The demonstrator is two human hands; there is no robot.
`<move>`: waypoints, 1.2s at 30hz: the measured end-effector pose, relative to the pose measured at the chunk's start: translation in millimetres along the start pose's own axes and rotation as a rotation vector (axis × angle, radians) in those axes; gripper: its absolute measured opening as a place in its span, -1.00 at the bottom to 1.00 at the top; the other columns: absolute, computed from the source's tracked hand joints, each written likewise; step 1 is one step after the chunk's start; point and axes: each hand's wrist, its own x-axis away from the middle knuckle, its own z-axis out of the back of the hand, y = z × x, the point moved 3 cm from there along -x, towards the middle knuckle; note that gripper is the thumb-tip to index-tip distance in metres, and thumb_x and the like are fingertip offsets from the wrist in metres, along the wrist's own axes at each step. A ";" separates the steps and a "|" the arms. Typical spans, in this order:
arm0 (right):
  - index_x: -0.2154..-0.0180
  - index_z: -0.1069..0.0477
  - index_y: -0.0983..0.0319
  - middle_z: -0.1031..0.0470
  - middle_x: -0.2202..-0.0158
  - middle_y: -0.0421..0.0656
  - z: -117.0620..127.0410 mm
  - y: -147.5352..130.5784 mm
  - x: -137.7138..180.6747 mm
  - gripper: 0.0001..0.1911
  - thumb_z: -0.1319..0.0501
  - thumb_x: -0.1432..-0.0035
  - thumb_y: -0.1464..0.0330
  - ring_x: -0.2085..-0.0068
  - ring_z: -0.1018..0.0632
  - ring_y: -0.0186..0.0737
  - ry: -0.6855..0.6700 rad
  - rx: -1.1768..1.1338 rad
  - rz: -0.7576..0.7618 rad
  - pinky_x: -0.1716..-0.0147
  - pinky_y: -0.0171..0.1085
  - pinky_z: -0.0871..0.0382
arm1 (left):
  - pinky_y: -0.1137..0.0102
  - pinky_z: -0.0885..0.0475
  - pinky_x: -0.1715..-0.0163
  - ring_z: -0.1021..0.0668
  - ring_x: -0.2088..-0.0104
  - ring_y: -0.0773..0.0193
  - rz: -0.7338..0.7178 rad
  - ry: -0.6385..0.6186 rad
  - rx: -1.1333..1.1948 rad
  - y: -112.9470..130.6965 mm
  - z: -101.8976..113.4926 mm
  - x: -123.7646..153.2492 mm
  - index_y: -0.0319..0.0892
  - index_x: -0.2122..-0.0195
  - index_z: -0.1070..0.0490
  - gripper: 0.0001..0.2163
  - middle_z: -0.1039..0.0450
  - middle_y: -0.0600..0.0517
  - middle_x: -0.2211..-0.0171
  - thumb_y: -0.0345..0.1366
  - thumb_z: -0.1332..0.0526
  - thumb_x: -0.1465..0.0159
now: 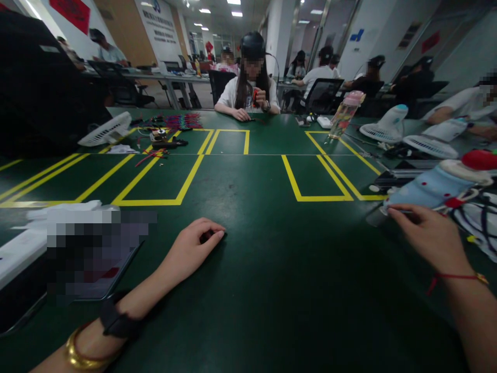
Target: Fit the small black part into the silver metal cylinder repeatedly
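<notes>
On the green table (pixel 248 280), left of centre, rests my left hand (pixel 194 246), closed with thumb and forefinger tips pressed together. Whatever is between those tips, if anything, is too small to make out. Farther right, my right hand (pixel 435 235) is closed in a pinch on a small translucent piece (pixel 376 216), whose kind I cannot tell. Just behind the right fingers lies a light-blue bottle-shaped thing with red dots (pixel 423 184) and a red top.
At left lie a tablet-like device (pixel 124 269) and a white object (pixel 23 248). Yellow tape (pixel 147 202) marks the table. Red and dark wires (pixel 182 122), a clear bottle (pixel 345 114) and white fans (pixel 384 124) stand farther off. A person (pixel 252 77) sits opposite.
</notes>
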 end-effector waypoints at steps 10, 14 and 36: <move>0.17 -0.50 0.14 -0.51 0.34 -0.11 0.2 -9.9 -4.1 -0.66 -0.22 -0.04 0.12 0.39 -0.44 -0.27 -0.028 -0.023 -0.070 0.33 -0.25 -0.23 | 0.33 -0.38 0.29 -0.49 0.24 0.19 -0.004 -0.014 0.005 1.6 1.1 1.6 -0.10 0.19 -0.50 -0.76 -0.44 -0.01 0.19 -0.14 -0.11 -0.29; 0.19 -0.51 0.14 -0.51 0.33 -0.12 1.3 -9.9 -2.5 -0.64 -0.23 -0.01 0.10 0.36 -0.45 -0.29 -0.053 -0.104 -0.186 0.33 -0.27 -0.23 | 0.31 -0.39 0.26 -0.49 0.23 0.18 -0.008 -0.016 0.002 2.2 1.3 1.5 -0.10 0.19 -0.50 -0.76 -0.45 -0.01 0.20 -0.13 -0.11 -0.30; 0.23 -0.54 0.26 -0.52 0.29 -0.03 -17.0 3.4 0.9 -0.61 -0.36 0.17 0.25 0.34 -0.51 -0.26 0.057 -0.657 -0.370 0.26 -0.23 -0.39 | 0.32 -0.38 0.24 -0.49 0.20 0.18 -0.027 -0.016 0.007 1.2 1.5 2.4 -0.10 0.22 -0.51 -0.78 -0.45 0.00 0.19 -0.15 -0.12 -0.30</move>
